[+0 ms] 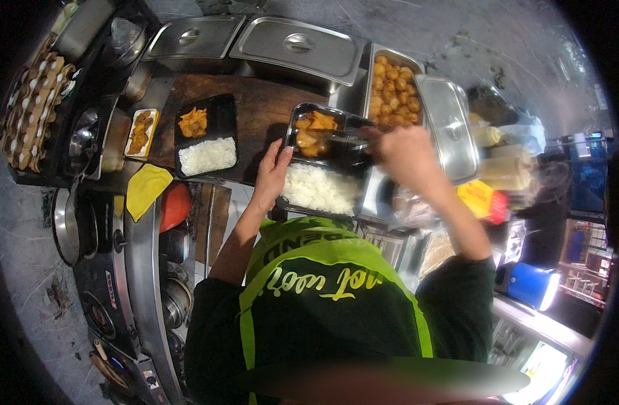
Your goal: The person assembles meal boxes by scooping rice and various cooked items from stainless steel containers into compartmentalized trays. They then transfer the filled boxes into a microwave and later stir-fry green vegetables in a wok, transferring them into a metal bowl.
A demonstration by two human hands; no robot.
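My left hand (271, 174) grips the left edge of a black compartment food tray (352, 159), thumb over the rim. White rice (317, 189) fills its near side; golden potatoes (311, 142) and orange pieces (320, 121) sit in the far left compartment. Above the tray, my right hand (412, 156) is closed around a metal serving utensil (348, 137) whose end reaches over the potatoes. Motion blurs it, so I cannot tell whether it is a spoon or tongs. A second black tray (220, 120) with rice and orange pieces lies to the left on a wooden board (269, 101).
Beyond my right hand stands a metal pan (398, 51) of small potatoes, beside a loose steel lid (449, 128). Two lidded steel pans (297, 44) line the back. At left are a small yellow-edged dish (141, 133), a yellow cloth (147, 189), egg trays (38, 111) and a stove (100, 297).
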